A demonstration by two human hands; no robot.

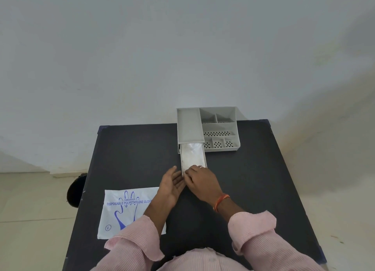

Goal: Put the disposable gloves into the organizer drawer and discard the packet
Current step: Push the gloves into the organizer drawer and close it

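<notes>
Clear gloves [192, 155] fill the drawer [204, 159], touching both hands [194, 181].

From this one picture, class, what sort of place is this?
Probably a plain room set up for a demonstration: a bare pale wall, a tiled floor, and a dark table holding only a grey plastic organizer and a printed white glove packet.

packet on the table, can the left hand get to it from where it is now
Probably yes. The packet lies flat on the table, just to the left of the left hand, whose own forearm already crosses the packet's right edge. That hand looks open, and nothing lies on the bare table between them.
</notes>
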